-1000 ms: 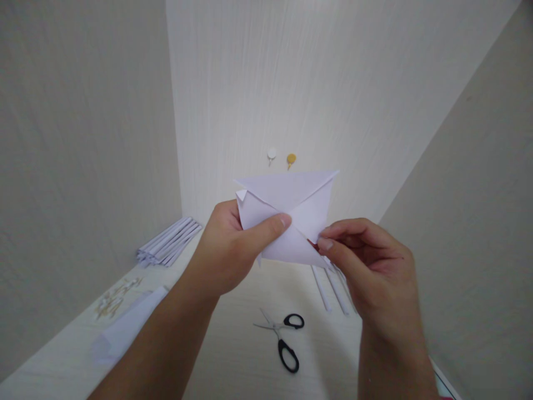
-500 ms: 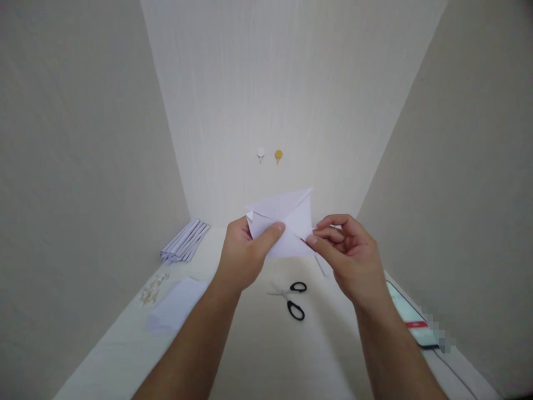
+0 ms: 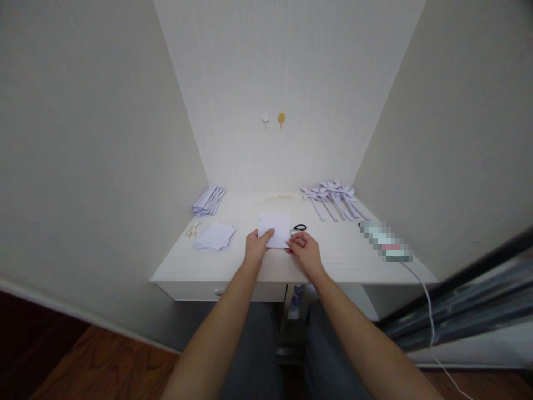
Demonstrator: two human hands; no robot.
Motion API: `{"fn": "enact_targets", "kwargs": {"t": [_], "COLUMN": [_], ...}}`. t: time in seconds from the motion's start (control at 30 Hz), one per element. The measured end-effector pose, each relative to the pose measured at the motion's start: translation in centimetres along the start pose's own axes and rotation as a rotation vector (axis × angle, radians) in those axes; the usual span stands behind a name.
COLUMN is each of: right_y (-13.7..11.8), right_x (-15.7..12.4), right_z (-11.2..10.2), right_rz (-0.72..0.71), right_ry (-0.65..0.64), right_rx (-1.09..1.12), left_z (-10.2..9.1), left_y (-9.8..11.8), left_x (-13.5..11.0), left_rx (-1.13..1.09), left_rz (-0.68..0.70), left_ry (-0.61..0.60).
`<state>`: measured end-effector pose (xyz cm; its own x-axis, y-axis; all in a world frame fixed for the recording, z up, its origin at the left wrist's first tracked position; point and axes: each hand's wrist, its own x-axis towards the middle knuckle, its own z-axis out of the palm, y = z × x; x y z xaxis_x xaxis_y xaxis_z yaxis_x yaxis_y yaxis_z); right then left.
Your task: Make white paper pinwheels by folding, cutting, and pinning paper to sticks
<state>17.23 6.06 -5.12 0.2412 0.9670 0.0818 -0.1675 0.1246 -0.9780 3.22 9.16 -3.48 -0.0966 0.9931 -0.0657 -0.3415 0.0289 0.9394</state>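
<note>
A folded white paper [image 3: 275, 229] lies on the white desk [image 3: 341, 261] near its front edge. My left hand [image 3: 257, 247] rests on the paper's left lower corner, thumb on top, fingers closed on it. My right hand [image 3: 306, 250] pinches the paper's right lower corner. Black-handled scissors [image 3: 298, 228] lie just behind my right hand, partly hidden by it.
A stack of white sheets [image 3: 215, 236] lies left of the paper, with small pale bits [image 3: 192, 230] beside it. Rolled paper strips [image 3: 209, 200] sit at the back left, folded paper shapes [image 3: 331, 199] at the back right. A blurred-out device [image 3: 385, 240] with a cable lies right. Walls enclose three sides.
The view has pulled far back from the desk. Both hands carried the folded paper down from the air onto the desk surface, still holding its lower corners.
</note>
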Motion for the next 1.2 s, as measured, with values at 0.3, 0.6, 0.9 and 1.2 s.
{"fn": "enact_targets", "kwargs": {"t": [0.3, 0.6, 0.9, 1.2], "right_y": [1.9, 1.6, 1.9, 2.6], "right_x": [2.0, 2.2, 3.3, 5.5], "right_z": [-0.7, -0.4, -0.1, -0.1], "right_rz": [0.074, 0.115, 0.148, 0.152], "right_ry": [-0.102, -0.131, -0.148, -0.162], "right_rx": [-0.125, -0.187, -0.213, -0.241], "left_z": [-1.3, -1.1, -0.8, -0.7], "left_y": [-1.7, -1.5, -1.3, -1.9], "left_x": [2.3, 2.1, 3.1, 6.3], "left_rx": [0.036, 0.049, 0.100, 0.125], "left_rz": [0.076, 0.112, 0.135, 0.114], "left_ry": [-0.044, -0.032, -0.015, -0.050]}}
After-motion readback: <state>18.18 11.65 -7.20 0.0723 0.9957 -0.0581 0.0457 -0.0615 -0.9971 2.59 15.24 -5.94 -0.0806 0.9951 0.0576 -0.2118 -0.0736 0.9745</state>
